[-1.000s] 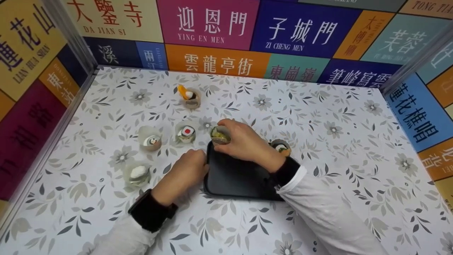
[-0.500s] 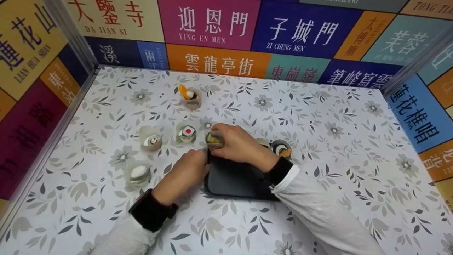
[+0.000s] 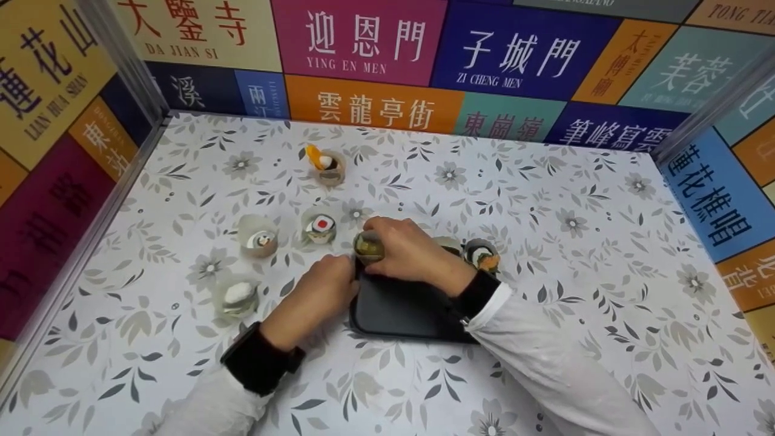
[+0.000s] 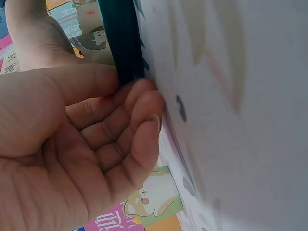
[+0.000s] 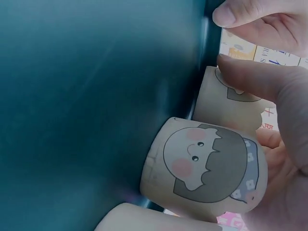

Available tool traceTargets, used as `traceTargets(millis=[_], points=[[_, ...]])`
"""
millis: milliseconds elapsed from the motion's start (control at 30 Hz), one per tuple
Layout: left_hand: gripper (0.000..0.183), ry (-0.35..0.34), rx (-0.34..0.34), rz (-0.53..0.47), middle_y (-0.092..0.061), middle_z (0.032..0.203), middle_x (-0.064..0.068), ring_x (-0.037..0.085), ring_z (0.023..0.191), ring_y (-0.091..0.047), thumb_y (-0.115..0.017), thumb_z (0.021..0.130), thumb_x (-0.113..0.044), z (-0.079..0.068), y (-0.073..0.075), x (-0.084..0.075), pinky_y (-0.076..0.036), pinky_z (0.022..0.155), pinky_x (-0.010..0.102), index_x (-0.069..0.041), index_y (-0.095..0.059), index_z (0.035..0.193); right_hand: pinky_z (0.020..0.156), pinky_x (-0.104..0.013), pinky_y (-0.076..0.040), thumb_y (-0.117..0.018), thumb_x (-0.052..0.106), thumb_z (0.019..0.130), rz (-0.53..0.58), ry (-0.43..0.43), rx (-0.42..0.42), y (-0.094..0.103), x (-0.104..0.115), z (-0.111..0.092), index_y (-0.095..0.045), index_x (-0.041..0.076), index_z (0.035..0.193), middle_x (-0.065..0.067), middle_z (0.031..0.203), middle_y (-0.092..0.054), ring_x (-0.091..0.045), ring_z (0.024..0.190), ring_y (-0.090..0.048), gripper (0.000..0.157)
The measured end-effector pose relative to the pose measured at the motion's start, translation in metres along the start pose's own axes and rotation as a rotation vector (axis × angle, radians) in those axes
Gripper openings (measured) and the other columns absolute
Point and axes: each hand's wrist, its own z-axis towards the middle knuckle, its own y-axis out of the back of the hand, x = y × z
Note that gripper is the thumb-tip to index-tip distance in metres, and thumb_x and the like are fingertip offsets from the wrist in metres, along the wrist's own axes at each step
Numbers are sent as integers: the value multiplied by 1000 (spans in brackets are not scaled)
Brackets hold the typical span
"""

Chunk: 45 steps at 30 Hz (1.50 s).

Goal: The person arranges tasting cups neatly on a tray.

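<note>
In the head view my right hand (image 3: 405, 251) grips a small paper cup (image 3: 368, 246) with yellow-green food in it, at the far left corner of a black tray (image 3: 393, 309). The right wrist view shows the thumb against this cup (image 5: 228, 103), which has a cartoon face printed on it. Another face-printed cup (image 5: 211, 166) stands beside it on the tray. My left hand (image 3: 324, 287) holds the tray's left edge. Its thumb and index finger pinch the tray rim (image 4: 126, 43) in the left wrist view, the other fingers curled below.
Left of the tray stand cups with a red-centred roll (image 3: 321, 225), a small decorated roll (image 3: 259, 237) and a white piece (image 3: 236, 295). Farther back is one with an orange topping (image 3: 327, 165). A cup with orange food (image 3: 482, 257) is at the tray's far right. Printed panels (image 3: 357, 42) enclose the table.
My right hand has moved slightly left and nearer, bringing the cup to the tray's far left corner. A cup behind the right wrist now shows partly. The left hand stays on the tray edge.
</note>
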Motion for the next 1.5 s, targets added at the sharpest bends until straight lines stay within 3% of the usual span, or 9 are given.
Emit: traceTargets(millis=[167, 433, 667, 900, 1067, 1300, 1400, 1500], points=[[16, 16, 13, 26, -64, 79, 16, 39, 78, -66, -70, 90, -5, 3, 0, -1, -52, 68, 54, -4, -60, 78, 100, -54, -43, -91, 32, 79, -59, -10, 14, 3, -1, -4, -55, 1, 142, -14, 137, -65, -33, 124, -61, 79], [15, 37, 36, 39, -66, 81, 16, 39, 83, -68, -72, 92, -6, 6, 1, -3, -54, 70, 53, -3, -62, 81, 117, -52, -34, -86, 41, 86, 14, -18, 14, 30, -2, -19, -47, 5, 154, -16, 151, -55, -31, 142, -48, 86], [17, 32, 29, 35, -65, 79, 15, 39, 79, -67, -71, 91, -6, 6, -1, -5, -53, 68, 54, -5, -61, 77, 121, -51, -30, -76, 55, 92, 86, -53, -86, 69, -14, -61, -37, 12, 163, -11, 162, -43, -30, 149, -40, 91], [22, 57, 45, -3, -60, 73, 9, 30, 71, -61, -69, 92, -4, 4, 0, -3, -50, 65, 48, -8, -59, 73, 121, -57, -28, -74, 56, 93, 22, -154, -196, 89, -35, -109, -30, 12, 165, -14, 166, -36, -37, 151, -36, 95], [23, 76, 58, -4, -60, 72, 7, 29, 69, -60, -69, 92, -5, 2, 0, -3, -50, 64, 47, -8, -60, 72, 109, -62, -40, -72, 55, 95, 2, -270, -215, 93, -49, -140, -36, 9, 163, -19, 155, -51, -42, 139, -50, 90], [24, 90, 67, -10, -60, 72, 6, 27, 69, -59, -69, 93, -6, 3, -1, -5, -50, 63, 45, -10, -60, 71, 90, -61, -50, -56, 41, 108, 30, -394, -237, 93, -70, -177, -53, -1, 150, -22, 131, -69, -45, 110, -68, 59], [25, 77, 60, 16, -61, 73, 8, 29, 72, -62, -70, 93, -6, 3, -1, -4, -51, 65, 47, -9, -59, 71, 85, -59, -52, -57, 37, 108, 24, -429, -212, 87, -78, -187, -62, -3, 140, -20, 117, -75, -40, 97, -71, 51], [26, 62, 48, 40, -61, 73, 10, 32, 75, -64, -70, 93, -5, 3, -1, -3, -51, 67, 49, -8, -57, 71, 77, -51, -54, -63, 35, 105, 14, -436, -154, 78, -83, -189, -75, 1, 122, -10, 97, -78, -25, 81, -71, 40]])
